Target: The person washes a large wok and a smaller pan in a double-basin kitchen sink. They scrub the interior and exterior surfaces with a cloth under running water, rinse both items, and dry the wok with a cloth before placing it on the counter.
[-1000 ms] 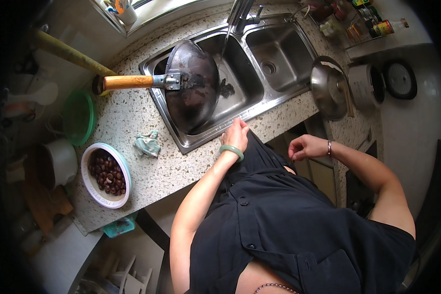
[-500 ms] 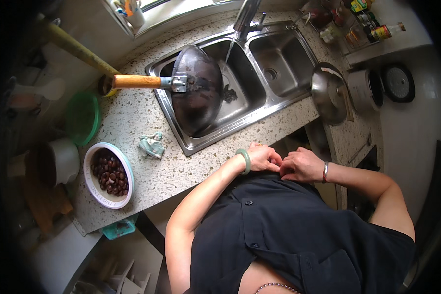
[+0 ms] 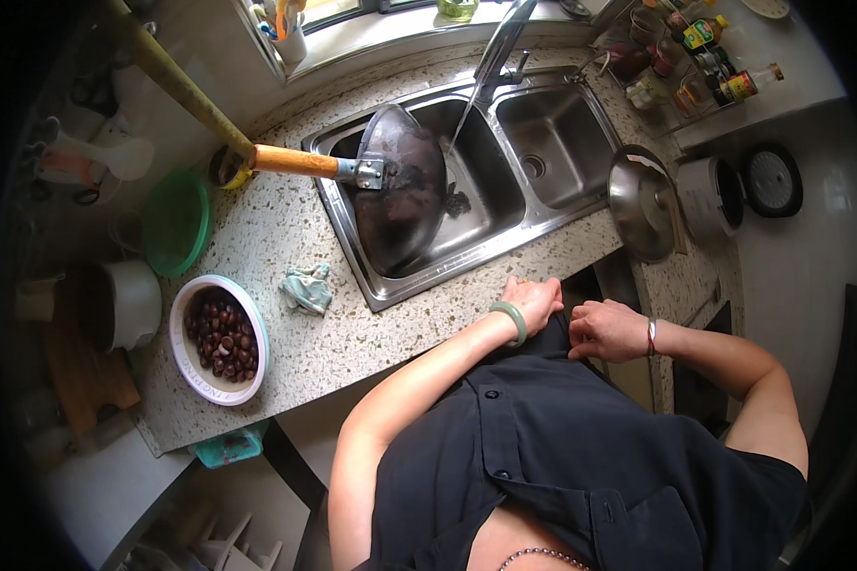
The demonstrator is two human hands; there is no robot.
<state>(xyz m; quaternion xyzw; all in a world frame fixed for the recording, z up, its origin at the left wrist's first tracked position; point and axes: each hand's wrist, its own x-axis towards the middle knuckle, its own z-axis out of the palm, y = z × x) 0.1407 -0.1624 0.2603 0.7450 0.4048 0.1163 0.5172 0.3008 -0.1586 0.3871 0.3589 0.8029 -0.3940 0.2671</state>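
Note:
In front of the counter, my left hand point(image 3: 541, 303), a green bangle at its wrist, is closed on the front hem of the black shirt point(image 3: 543, 344). My right hand point(image 3: 611, 330) is beside it with curled fingers against the same cloth; its fingertips are partly hidden. A wok point(image 3: 400, 195) with a wooden handle point(image 3: 295, 162) leans tilted in the left basin of the steel sink point(image 3: 467, 252), its dark underside showing. Water runs from the faucet point(image 3: 497, 57) into that basin, where a dark strainer or clump point(image 3: 457, 202) lies at the bottom.
On the speckled counter are a crumpled cloth point(image 3: 307, 288), a white bowl point(image 3: 183, 357) of dark brown chestnut-like pieces, and a green lid point(image 3: 177, 224). A round metal lid point(image 3: 641, 205), a pot point(image 3: 707, 198) and sauce bottles point(image 3: 747, 84) stand to the right.
My hands have drawn slightly apart, with the shirt's hem now stretched out between them. The whole view has shifted a little; the wok stays put and the water keeps running.

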